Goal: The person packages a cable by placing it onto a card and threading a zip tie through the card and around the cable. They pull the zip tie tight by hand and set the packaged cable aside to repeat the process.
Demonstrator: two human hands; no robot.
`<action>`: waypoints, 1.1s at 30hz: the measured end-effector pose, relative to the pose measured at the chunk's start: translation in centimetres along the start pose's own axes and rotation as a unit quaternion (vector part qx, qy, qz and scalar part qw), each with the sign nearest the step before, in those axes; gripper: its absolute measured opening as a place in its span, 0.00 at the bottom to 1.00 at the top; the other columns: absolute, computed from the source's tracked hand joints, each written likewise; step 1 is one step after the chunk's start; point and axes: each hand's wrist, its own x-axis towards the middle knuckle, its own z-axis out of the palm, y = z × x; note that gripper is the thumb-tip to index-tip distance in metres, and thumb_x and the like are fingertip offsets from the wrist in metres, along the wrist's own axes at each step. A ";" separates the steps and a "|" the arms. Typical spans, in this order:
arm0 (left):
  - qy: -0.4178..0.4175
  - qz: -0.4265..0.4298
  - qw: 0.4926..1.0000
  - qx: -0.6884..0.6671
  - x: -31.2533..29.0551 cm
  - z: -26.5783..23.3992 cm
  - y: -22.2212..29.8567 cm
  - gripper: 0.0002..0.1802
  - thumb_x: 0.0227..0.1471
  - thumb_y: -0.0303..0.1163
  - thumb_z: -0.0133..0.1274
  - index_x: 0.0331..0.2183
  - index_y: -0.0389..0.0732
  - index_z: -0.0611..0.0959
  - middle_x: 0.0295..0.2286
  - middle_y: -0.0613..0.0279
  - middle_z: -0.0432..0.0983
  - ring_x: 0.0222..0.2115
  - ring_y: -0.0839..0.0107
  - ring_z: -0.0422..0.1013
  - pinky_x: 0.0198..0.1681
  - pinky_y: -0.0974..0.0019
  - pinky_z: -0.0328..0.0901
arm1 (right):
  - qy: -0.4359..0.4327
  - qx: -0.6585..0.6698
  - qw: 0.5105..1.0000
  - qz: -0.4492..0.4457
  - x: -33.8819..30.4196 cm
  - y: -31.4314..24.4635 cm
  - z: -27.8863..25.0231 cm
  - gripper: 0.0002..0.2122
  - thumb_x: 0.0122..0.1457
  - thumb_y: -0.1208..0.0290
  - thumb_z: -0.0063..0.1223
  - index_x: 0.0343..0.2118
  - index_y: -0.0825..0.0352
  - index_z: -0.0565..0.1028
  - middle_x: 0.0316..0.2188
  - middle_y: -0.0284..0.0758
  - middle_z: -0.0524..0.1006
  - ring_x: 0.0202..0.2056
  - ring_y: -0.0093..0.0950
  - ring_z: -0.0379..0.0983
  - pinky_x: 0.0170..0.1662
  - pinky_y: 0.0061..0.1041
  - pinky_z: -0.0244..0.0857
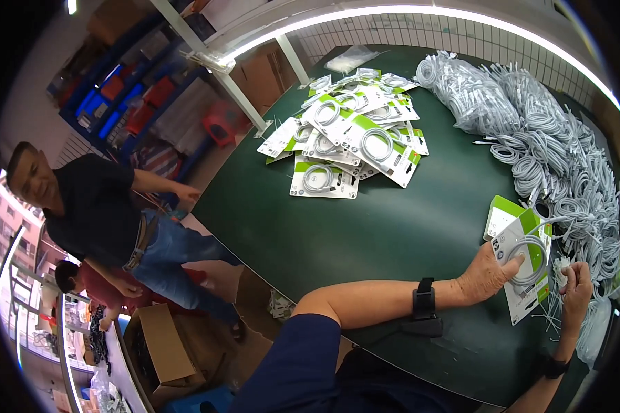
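At the right side of the green table my left hand [488,277] is closed on a white and green packaging card [523,307], its thumb pressing a coiled white cable [542,260] against it. Just right of the card my right hand [576,288] is raised with its fingers curled together; what they hold, if anything, is too small to make out. A bunch of thin white ties [561,267] shows between the two hands. More green and white cards [503,208] lie behind the held one, partly covered by it.
A pile of carded cables [355,131] lies toward the far left of the table [448,186]. Loose coiled cables [558,151] are heaped along the right edge. A clear plastic bag [351,58] lies at the back. Beyond the left edge stand a person [96,199] and a cardboard box [162,341].
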 end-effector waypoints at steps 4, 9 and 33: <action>-0.003 -0.006 1.000 0.001 0.1 0.0 -0.4 0.18 0.58 0.30 0.52 0.49 0.31 0.76 0.39 0.57 0.80 0.39 0.74 0.75 0.44 0.66 0.71 | 0.001 0.003 1.000 -0.014 0.2 -0.1 -0.2 0.04 0.66 0.77 0.47 0.32 0.68 0.69 0.24 0.28 0.70 0.18 0.14 0.59 0.21 0.16 0.55; -0.009 -0.001 1.000 -0.007 0.1 0.0 -0.3 0.18 0.59 0.30 0.52 0.49 0.31 0.75 0.40 0.57 0.79 0.39 0.73 0.74 0.44 0.65 0.71 | 0.020 -0.018 0.998 -0.061 0.2 0.1 -0.4 0.05 0.67 0.77 0.46 0.32 0.68 0.69 0.23 0.27 0.69 0.19 0.13 0.59 0.21 0.16 0.55; -0.009 0.047 0.997 0.066 0.3 0.2 -2.1 0.18 0.56 0.30 0.52 0.46 0.29 0.76 0.38 0.46 0.78 0.39 0.60 0.75 0.46 0.60 0.70 | 0.100 -0.143 0.978 -0.112 0.2 0.2 -0.8 0.07 0.70 0.72 0.42 0.39 0.69 0.70 0.22 0.36 0.68 0.25 0.28 0.65 0.29 0.29 0.60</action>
